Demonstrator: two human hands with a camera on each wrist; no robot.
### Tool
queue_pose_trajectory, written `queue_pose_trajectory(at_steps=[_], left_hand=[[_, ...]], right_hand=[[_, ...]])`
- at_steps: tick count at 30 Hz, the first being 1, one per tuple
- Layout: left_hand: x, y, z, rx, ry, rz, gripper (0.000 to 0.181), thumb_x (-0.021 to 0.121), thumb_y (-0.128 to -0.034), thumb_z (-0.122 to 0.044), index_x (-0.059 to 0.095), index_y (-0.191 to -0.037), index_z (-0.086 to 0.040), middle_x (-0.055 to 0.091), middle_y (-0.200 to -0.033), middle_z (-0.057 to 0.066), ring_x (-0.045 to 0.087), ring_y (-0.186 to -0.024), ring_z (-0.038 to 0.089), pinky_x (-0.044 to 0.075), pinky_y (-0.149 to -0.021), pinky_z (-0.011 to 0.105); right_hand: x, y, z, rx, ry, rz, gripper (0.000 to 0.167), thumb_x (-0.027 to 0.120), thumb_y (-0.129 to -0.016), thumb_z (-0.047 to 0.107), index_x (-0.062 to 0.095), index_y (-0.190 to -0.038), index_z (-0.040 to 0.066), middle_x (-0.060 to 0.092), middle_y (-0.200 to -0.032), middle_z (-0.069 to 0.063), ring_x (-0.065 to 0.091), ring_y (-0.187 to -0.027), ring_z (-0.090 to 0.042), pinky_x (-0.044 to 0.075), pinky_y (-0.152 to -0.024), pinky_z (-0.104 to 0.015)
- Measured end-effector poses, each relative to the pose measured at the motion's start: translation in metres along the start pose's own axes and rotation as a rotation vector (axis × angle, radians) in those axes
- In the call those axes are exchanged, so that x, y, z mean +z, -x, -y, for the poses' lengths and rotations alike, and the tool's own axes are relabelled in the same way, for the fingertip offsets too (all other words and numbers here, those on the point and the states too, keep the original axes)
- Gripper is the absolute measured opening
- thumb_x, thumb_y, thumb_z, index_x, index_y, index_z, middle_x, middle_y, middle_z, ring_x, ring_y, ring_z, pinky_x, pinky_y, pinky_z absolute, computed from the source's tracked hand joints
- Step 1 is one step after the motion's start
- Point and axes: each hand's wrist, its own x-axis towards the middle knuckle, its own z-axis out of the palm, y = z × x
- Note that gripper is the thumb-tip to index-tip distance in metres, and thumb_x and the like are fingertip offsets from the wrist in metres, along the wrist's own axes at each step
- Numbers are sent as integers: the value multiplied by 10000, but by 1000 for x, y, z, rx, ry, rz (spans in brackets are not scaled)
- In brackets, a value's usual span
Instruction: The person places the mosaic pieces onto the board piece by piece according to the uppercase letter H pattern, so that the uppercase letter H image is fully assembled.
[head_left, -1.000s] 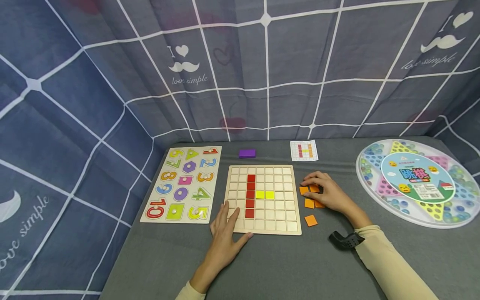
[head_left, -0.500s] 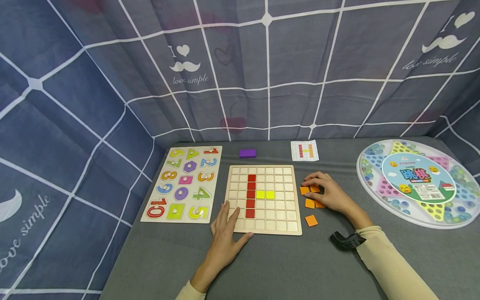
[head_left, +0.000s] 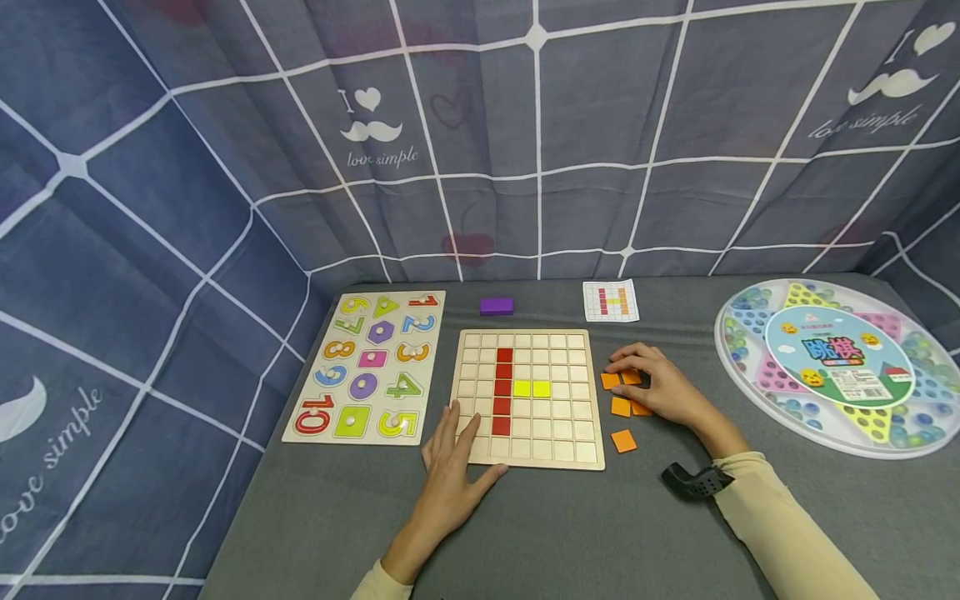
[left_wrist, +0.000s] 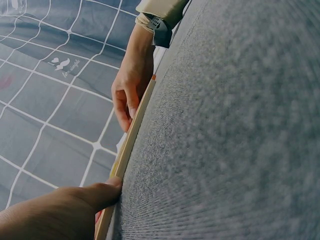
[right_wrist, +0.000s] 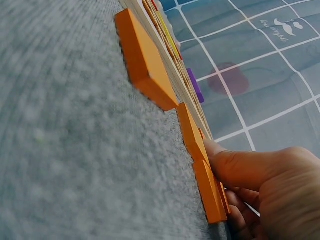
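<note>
My left hand (head_left: 448,475) rests at the near-left corner of the wooden grid board (head_left: 555,451), fingers extended over its left edge and thumb against its front edge. Several red tiles (head_left: 502,387) form a column on the board, with two yellow tiles (head_left: 531,389) to their right. Beside the board's right edge, my right hand (head_left: 660,385) is over several orange square tiles (head_left: 620,407). Its thumb and fingers close around an orange tile (head_left: 610,381) in the far row; the hand partly hides the others. A separate orange tile (right_wrist: 145,60) lies nearer the front.
A number-and-shape puzzle board (head_left: 363,367) lies left. Behind the grid board are a purple block (head_left: 497,307) and a printed pattern card (head_left: 611,301). A round Chinese checkers board (head_left: 838,367) lies right. A patterned curtain (head_left: 577,125) hangs behind the table.
Both hands and all the tiles keep their places; only the head view shifts very slightly.
</note>
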Motion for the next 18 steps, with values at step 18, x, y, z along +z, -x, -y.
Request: queue_pose_trajectory(at_steps=[18], left_hand=[[0,0,0,-12,-1,5,771,820,-786,-312,493,-1398,24,226,-1565,303,187,-1451,482,165,-1001,582]], right_hand=[[2,-13,11,31,27,8,249,774,-837,125,720,-1080,128,630,-1161,-64,510,-1097,-272,378,-930,-481]])
